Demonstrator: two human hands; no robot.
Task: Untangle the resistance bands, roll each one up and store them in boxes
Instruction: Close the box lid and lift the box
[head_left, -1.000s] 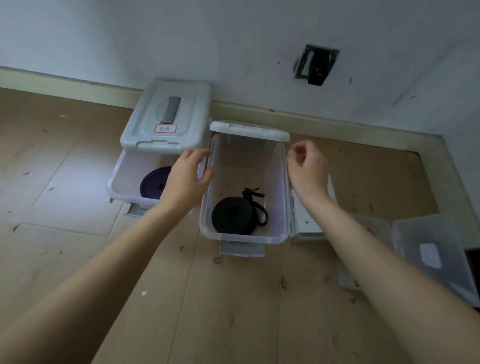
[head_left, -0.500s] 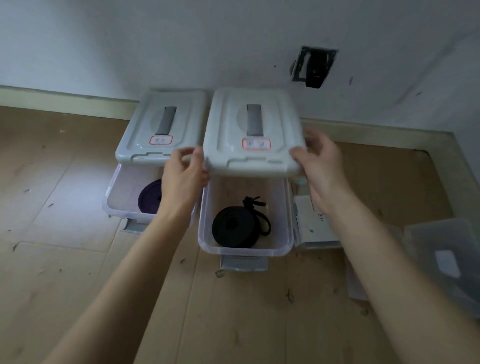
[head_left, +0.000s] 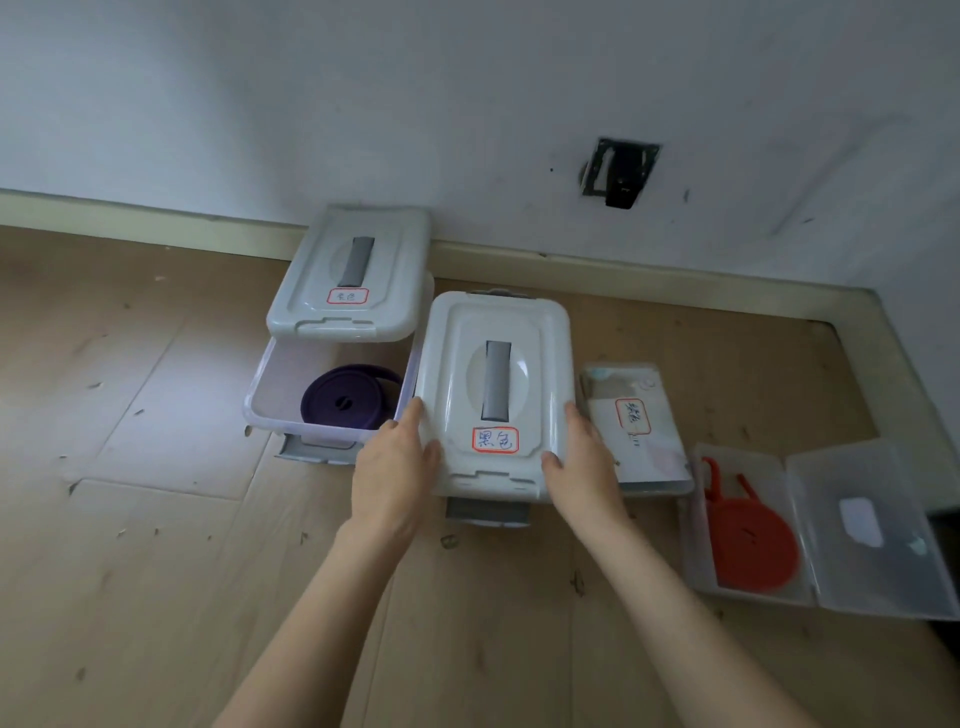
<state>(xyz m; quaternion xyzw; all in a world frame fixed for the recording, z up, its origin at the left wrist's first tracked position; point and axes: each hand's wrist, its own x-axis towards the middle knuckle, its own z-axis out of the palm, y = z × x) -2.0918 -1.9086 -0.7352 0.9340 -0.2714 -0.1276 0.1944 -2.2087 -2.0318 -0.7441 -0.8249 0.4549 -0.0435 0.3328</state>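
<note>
**Lid down on the middle box, both hands on its near corners**

Nearest you: both forearms reach forward over the wooden floor (head_left: 156, 519). Your left hand (head_left: 395, 467) clasps the near-left corner of the white lid (head_left: 493, 395), fingers up along the left edge, thumb on top; the grip is pressed onto the lid. Your right hand (head_left: 584, 462) mirrors it at the near-right corner, fingers along the right edge, thumb on top near the red-bordered label (head_left: 495, 439). The lid lies flat over the middle box, covering it; a grey latch (head_left: 487, 512) juts out below the near edge. The contents of that box are hidden under the lid.

To the right, near you: a flat clear case (head_left: 748, 525) lies open on the floor, its lid (head_left: 872, 530) folded out to the right. A rolled red band (head_left: 753, 545) lies inside, loose ends pointing away from you.

Between that case and the middle box: another flat clear case (head_left: 636, 426), shut, with a red-bordered label on top. Contents unclear.

To the left, just beside the middle box: a clear box (head_left: 265, 410) holding a rolled purple band (head_left: 345, 405). Its grey-white lid (head_left: 353, 275) sits shifted toward the wall, leaving the near half open.

Farthest: baseboard (head_left: 156, 228), white wall, and a dark open wall socket (head_left: 618, 171).
</note>
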